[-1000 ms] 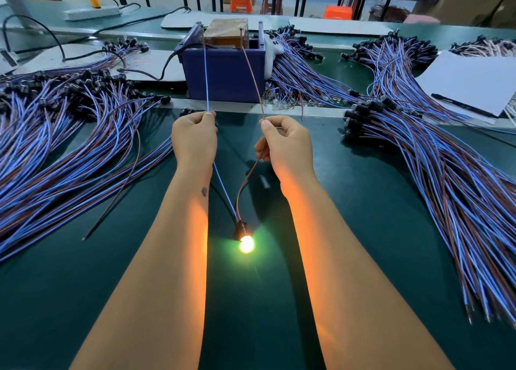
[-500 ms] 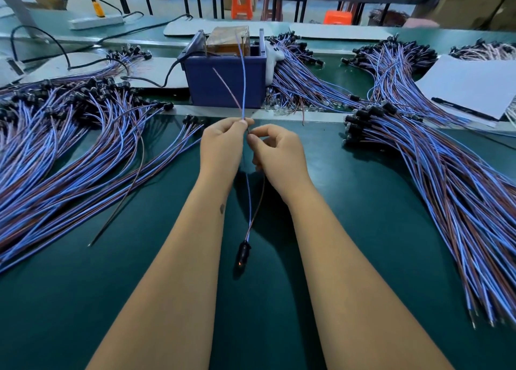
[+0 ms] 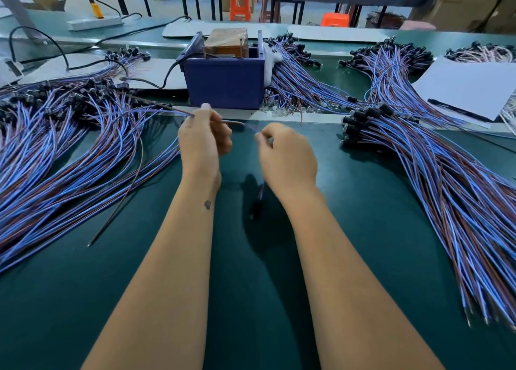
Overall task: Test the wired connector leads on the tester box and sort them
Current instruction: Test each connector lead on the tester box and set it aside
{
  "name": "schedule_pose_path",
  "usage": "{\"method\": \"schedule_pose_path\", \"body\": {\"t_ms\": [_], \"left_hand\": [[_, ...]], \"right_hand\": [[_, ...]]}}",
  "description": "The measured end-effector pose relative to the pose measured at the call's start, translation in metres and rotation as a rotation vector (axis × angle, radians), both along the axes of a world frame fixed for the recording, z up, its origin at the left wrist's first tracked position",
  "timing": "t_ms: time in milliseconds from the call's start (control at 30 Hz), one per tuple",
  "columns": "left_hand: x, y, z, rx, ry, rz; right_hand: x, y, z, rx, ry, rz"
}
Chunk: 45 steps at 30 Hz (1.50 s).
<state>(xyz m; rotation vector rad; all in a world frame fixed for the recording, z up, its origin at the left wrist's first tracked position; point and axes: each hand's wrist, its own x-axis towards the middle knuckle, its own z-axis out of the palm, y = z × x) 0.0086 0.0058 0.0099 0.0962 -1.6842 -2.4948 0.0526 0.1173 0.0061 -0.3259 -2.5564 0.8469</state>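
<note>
We've got our left hand (image 3: 202, 140) pinching a lead's wires (image 3: 233, 122) just in front of the blue tester box (image 3: 224, 82). Our right hand (image 3: 286, 153) is curled close beside it; whether it grips the wires, we can't tell. The lead's black connector (image 3: 255, 209) hangs between our wrists above the green table (image 3: 363, 202). Big lead bundles lie left (image 3: 55, 152) and right (image 3: 435, 168).
</note>
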Motion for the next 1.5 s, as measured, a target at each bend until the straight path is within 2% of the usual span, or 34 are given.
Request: {"method": "schedule_pose_path", "body": {"t_ms": [67, 200, 267, 367, 400, 500, 633, 733, 800, 933, 1100, 1200, 1267, 1333, 1400, 1500], "left_hand": [[0.004, 0.007, -0.001, -0.190, 0.114, -0.023], [0.013, 0.027, -0.011, -0.500, 0.235, -0.147], [0.021, 0.038, -0.019, -0.671, 0.272, -0.250], [0.035, 0.055, -0.028, -1.076, 0.393, -0.328], [0.037, 0.061, -0.031, -1.145, 0.411, -0.336], [0.038, 0.072, -0.034, -1.154, 0.441, -0.454], [0.053, 0.086, -0.030, -1.242, 0.650, -0.477], [0.070, 0.110, -0.023, -1.199, 0.710, -0.603], [0.084, 0.129, -0.018, -1.190, 0.730, -0.617], [0.113, 0.161, -0.014, -1.158, 0.774, -0.700], [0.129, 0.179, -0.018, -1.239, 0.946, -0.860], [0.124, 0.174, -0.016, -1.040, 0.816, -0.980], [0.116, 0.167, -0.013, -0.893, 0.624, -1.015], [0.104, 0.156, -0.011, -0.855, 0.461, -1.016], [0.089, 0.137, -0.012, -0.863, 0.384, -0.931], [0.063, 0.099, -0.007, -0.869, 0.299, -0.607]], "right_hand": [[0.003, 0.001, 0.004, -0.005, 0.199, -0.105], [0.007, 0.010, 0.013, -0.383, 0.527, -0.075], [0.007, 0.014, 0.014, -0.491, 0.581, -0.102], [0.004, 0.022, 0.011, -0.464, 0.552, -0.192], [0.004, 0.027, 0.010, -0.455, 0.534, -0.215], [0.005, 0.044, 0.007, -0.475, 0.465, -0.265], [0.016, 0.073, 0.006, -0.422, 0.361, -0.284], [0.024, 0.099, 0.017, -0.385, 0.314, -0.245], [0.032, 0.114, 0.026, -0.381, 0.313, -0.220], [0.049, 0.152, 0.038, -0.114, 0.156, -0.183], [0.069, 0.189, 0.047, 0.162, -0.174, -0.331], [0.067, 0.184, 0.046, 0.295, -0.308, -0.465], [0.061, 0.170, 0.044, 0.326, -0.283, -0.500], [0.053, 0.151, 0.041, 0.304, -0.207, -0.483], [0.042, 0.129, 0.036, 0.265, -0.147, -0.445], [0.022, 0.091, 0.026, 0.165, -0.090, -0.330]]}}
